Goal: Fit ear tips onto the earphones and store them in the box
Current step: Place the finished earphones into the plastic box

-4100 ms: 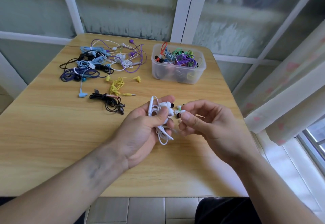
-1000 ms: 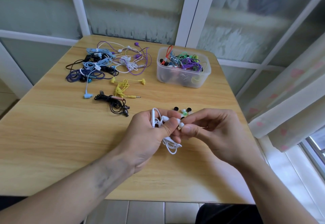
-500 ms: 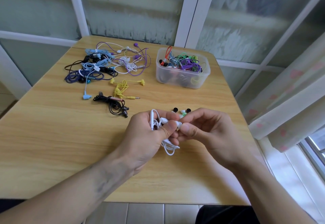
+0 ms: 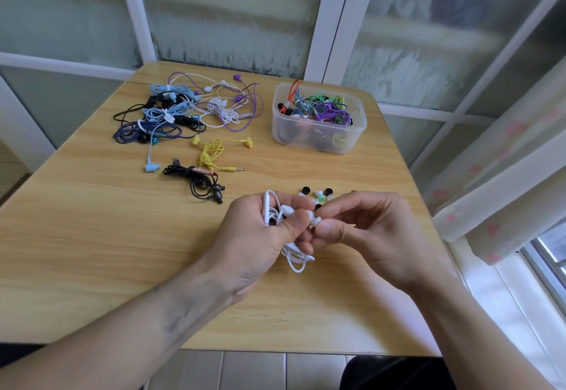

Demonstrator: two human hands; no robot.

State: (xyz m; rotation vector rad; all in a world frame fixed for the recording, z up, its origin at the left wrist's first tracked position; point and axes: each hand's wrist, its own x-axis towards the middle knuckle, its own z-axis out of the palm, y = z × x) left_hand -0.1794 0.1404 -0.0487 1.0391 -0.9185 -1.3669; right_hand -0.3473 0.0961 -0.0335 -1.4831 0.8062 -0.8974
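Little has moved since half a second ago: both hands stay together above the near middle of the wooden table (image 4: pixel 92 236). The left hand (image 4: pixel 260 236) grips the bundled white earphones (image 4: pixel 286 212), their cable loops hanging below its fingers, while the right hand (image 4: pixel 361 230) pinches a white ear tip (image 4: pixel 315 222) against the earbud. Just beyond the knuckles lie loose ear tips (image 4: pixel 318 195), black, white and green. Farther back sits the clear plastic box (image 4: pixel 318 135) holding coloured earphones, and to its left a pile of tangled earphones (image 4: pixel 183 113).
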